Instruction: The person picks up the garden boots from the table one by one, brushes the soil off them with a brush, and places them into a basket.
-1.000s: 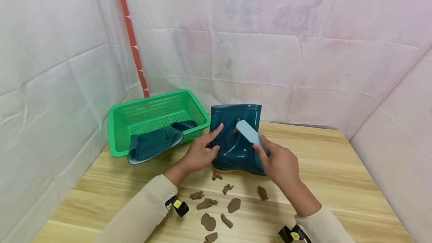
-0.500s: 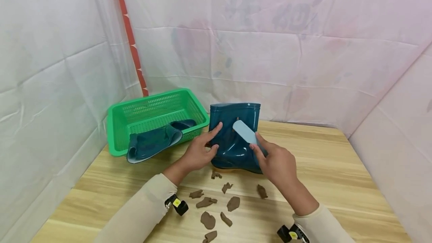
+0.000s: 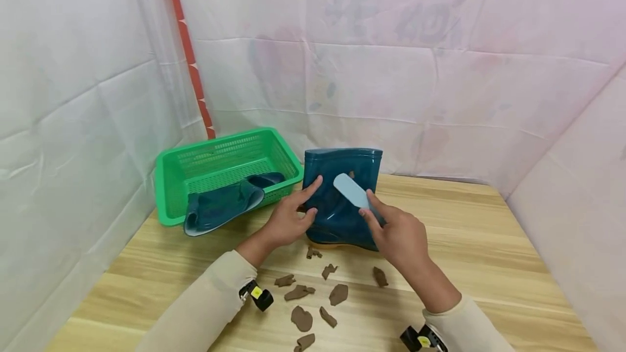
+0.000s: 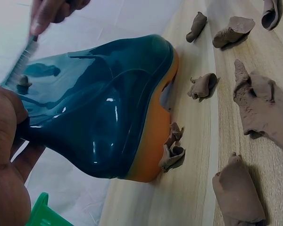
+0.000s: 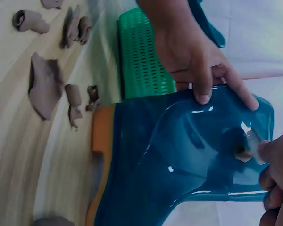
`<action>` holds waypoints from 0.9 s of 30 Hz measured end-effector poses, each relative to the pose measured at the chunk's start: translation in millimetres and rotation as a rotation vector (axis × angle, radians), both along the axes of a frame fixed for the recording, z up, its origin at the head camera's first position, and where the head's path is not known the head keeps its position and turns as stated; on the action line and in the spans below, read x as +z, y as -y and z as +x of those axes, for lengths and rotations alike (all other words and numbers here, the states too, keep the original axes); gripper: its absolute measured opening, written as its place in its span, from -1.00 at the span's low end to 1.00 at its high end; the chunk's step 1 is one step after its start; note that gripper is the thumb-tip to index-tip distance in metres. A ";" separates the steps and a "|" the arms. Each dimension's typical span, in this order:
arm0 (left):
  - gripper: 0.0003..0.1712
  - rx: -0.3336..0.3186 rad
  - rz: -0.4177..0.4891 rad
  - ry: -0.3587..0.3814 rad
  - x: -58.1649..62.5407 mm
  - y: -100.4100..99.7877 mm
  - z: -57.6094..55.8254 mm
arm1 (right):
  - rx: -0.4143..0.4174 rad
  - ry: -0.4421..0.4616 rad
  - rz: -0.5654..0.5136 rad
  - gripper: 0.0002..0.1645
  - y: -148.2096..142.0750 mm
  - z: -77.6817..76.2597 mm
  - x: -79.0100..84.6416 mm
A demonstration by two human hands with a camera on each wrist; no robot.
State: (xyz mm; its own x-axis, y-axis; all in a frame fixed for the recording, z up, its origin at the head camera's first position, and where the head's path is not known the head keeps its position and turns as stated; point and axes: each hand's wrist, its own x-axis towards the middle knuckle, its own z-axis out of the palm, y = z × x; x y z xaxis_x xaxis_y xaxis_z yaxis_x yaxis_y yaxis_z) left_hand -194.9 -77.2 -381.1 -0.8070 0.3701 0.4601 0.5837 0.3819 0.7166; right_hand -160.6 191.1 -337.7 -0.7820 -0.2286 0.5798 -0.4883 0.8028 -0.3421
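A glossy dark-blue rain boot [image 3: 325, 164] with an orange sole [image 4: 153, 136] stands upright on the wooden table. My left hand [image 3: 287, 222] grips the back of its shaft, thumb and index finger on the near side, other fingers behind. My right hand [image 3: 402, 233] holds a light-blue brush [image 3: 350, 190] across the shaft. Its short bristles face the boot in the left wrist view. A brown clay-like lump [image 5: 244, 154] sticks to the shaft beside the brush. The right hand's lower fingers are partly hidden in the head view.
Several brown clay-like pieces [image 3: 301, 319] lie scattered on the table [image 3: 469, 265] before the boot. A green perforated basket [image 3: 168, 189] stands at the left, with a second blue boot [image 3: 220, 208] leaning over its front rim. White sheeting [image 3: 362, 80] encloses the table's back and sides.
The brush has slid a little leftward over the shaft with my right hand. The boot's upper edge has turned slightly. My left hand keeps its grip in nearly the same place.
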 end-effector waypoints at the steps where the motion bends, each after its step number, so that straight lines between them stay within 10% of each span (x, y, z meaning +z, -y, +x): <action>1: -0.16 -0.002 -0.001 -0.003 0.0 -0.6 0.0 | -0.011 0.026 0.011 -0.42 -1.5 0.0 -0.9; 17: -0.15 -0.007 0.004 -0.001 -0.7 -0.1 -3.0 | -0.120 -0.016 -0.112 -0.43 -29.5 1.4 4.8; 27: -0.16 -0.004 0.005 -0.002 0.7 0.9 -0.5 | -0.023 0.253 0.026 -0.43 -20.9 9.9 7.8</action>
